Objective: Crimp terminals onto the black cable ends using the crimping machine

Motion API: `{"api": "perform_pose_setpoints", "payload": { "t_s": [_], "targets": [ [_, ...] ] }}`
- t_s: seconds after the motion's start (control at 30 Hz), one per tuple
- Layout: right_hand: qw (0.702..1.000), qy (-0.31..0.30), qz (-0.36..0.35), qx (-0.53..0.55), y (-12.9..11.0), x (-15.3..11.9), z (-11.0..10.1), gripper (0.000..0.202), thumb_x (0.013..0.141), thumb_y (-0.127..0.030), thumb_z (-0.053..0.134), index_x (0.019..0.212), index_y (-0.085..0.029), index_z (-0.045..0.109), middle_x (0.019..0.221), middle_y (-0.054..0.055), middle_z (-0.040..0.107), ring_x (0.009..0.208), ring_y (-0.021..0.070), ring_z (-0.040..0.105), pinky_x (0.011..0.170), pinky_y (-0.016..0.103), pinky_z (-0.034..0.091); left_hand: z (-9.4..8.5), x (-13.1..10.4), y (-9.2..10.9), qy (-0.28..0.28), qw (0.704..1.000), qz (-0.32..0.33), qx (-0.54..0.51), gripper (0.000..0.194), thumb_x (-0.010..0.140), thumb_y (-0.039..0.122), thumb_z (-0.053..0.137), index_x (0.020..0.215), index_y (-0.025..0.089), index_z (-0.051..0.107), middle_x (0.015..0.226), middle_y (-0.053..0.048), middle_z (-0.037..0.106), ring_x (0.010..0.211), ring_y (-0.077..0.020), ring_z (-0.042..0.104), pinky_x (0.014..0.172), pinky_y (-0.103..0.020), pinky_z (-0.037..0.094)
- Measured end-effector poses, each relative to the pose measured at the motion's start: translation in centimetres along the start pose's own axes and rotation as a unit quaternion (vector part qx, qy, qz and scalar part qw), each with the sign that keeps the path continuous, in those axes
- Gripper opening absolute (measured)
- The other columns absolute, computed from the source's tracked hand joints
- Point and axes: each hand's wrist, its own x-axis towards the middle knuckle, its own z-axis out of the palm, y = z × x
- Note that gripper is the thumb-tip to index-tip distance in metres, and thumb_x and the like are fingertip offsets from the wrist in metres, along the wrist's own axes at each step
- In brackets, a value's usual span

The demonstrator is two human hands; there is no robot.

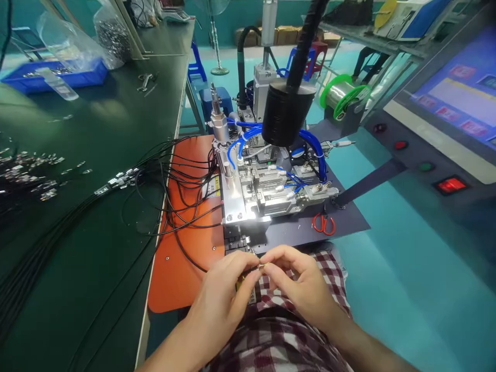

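My left hand (228, 287) is closed in a pinch near the front edge of the machine, and a black cable (189, 257) runs from the orange board toward it. Fingertip to fingertip with it, my right hand (300, 279) pinches a tiny light-coloured cable end (263, 265). What that end carries is too small to make out. Just beyond both hands stands the metal bench machine (251, 206) with blue air tubes (251, 132). More black cables (182, 175) lie in loops across the orange board (194, 279), left of the machine.
Red-handled scissors (324, 223) lie on the machine's dark base plate. At left, the dark green table (116, 279) bears bundled cables with metal connectors (124, 178) and a blue tray (81, 77). A black hose nozzle (287, 113) hangs overhead. A control panel (426, 155) stands right.
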Motion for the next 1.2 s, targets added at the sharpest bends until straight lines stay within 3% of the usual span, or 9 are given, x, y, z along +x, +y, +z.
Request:
{"api": "perform_pose_setpoints", "payload": {
  "t_s": [0.2, 0.4, 0.53, 0.67, 0.77, 0.83, 1.0, 1.2],
  "targets": [
    [0.995, -0.016, 0.014, 0.095, 0.4, 0.5, -0.5, 0.013, 0.083, -0.030, 0.066, 0.088, -0.018, 0.066, 0.076, 0.000, 0.067, 0.057, 0.0088, 0.057, 0.057, 0.021, 0.050, 0.6, 0.3, -0.6, 0.007, 0.988, -0.099, -0.122, 0.017, 0.094, 0.034, 0.050, 0.093, 0.020, 0.060, 0.082, -0.001, 0.063, 0.071, -0.0135, 0.057, 0.061, -0.023, 0.044],
    [0.992, -0.029, 0.043, 0.112, 0.7, 0.9, 0.4, 0.012, 0.078, -0.027, 0.070, 0.079, -0.017, 0.064, 0.063, -0.004, 0.059, 0.050, 0.0074, 0.053, 0.048, 0.018, 0.045, 0.5, -0.2, -0.6, 0.020, 0.972, -0.149, -0.178, 0.022, 0.092, 0.036, 0.053, 0.105, 0.020, 0.060, 0.080, 0.000, 0.062, 0.069, -0.0129, 0.055, 0.060, -0.021, 0.044],
    [0.991, -0.046, 0.034, 0.118, 0.8, 0.9, 1.2, 0.011, 0.079, -0.026, 0.068, 0.078, -0.016, 0.062, 0.062, -0.004, 0.058, 0.049, 0.0070, 0.050, 0.048, 0.018, 0.043, 0.0, -0.2, 0.0, 0.018, 0.956, -0.167, -0.242, 0.020, 0.089, 0.034, 0.057, 0.102, 0.020, 0.061, 0.074, 0.001, 0.060, 0.066, -0.0114, 0.054, 0.058, -0.019, 0.043],
    [0.998, -0.026, -0.002, 0.064, 1.0, 0.7, 2.1, 0.009, 0.081, -0.023, 0.064, 0.076, -0.017, 0.061, 0.061, -0.004, 0.055, 0.051, 0.0083, 0.048, 0.049, 0.020, 0.039, -0.6, 0.1, 0.3, 0.010, 0.926, -0.203, -0.319, 0.020, 0.086, 0.035, 0.060, 0.095, 0.018, 0.060, 0.054, 0.007, 0.044, 0.048, -0.0073, 0.040, 0.043, -0.016, 0.028],
    [0.999, -0.029, -0.020, 0.015, 1.1, 0.7, 1.8, 0.008, 0.082, -0.020, 0.063, 0.074, -0.018, 0.061, 0.060, -0.004, 0.055, 0.054, 0.0083, 0.048, 0.053, 0.021, 0.040, -0.9, 0.2, 0.2, -0.015, 0.908, -0.227, -0.351, 0.022, 0.085, 0.038, 0.060, 0.089, 0.017, 0.059, 0.049, 0.009, 0.038, 0.043, -0.0056, 0.031, 0.040, -0.016, 0.020],
    [0.998, -0.052, -0.007, 0.015, 1.1, 0.9, 1.1, 0.005, 0.081, -0.019, 0.066, 0.077, -0.019, 0.063, 0.063, -0.004, 0.057, 0.057, 0.0087, 0.050, 0.055, 0.020, 0.041, -0.9, 0.2, 0.2, -0.018, 0.909, -0.228, -0.350, 0.021, 0.084, 0.037, 0.061, 0.085, 0.016, 0.060, 0.050, 0.008, 0.038, 0.044, -0.0050, 0.030, 0.040, -0.016, 0.019],
    [0.987, -0.086, 0.012, 0.132, 0.8, 1.7, -0.7, 0.003, 0.083, -0.023, 0.067, 0.081, -0.020, 0.068, 0.073, -0.002, 0.062, 0.055, 0.0069, 0.054, 0.051, 0.017, 0.044, -1.0, 0.3, 0.6, -0.012, 0.925, -0.214, -0.315, 0.018, 0.084, 0.034, 0.062, 0.081, 0.016, 0.064, 0.054, 0.006, 0.041, 0.047, -0.0053, 0.031, 0.041, -0.016, 0.021],
    [0.967, -0.139, 0.033, 0.210, 0.7, 2.1, -0.3, 0.003, 0.080, -0.020, 0.071, 0.078, -0.019, 0.070, 0.071, -0.002, 0.060, 0.050, 0.0041, 0.052, 0.047, 0.014, 0.042, -0.9, 0.1, 0.7, -0.018, 0.938, -0.192, -0.289, 0.015, 0.084, 0.030, 0.061, 0.081, 0.016, 0.065, 0.059, 0.004, 0.048, 0.051, -0.0066, 0.036, 0.045, -0.017, 0.027]
  ]
}}
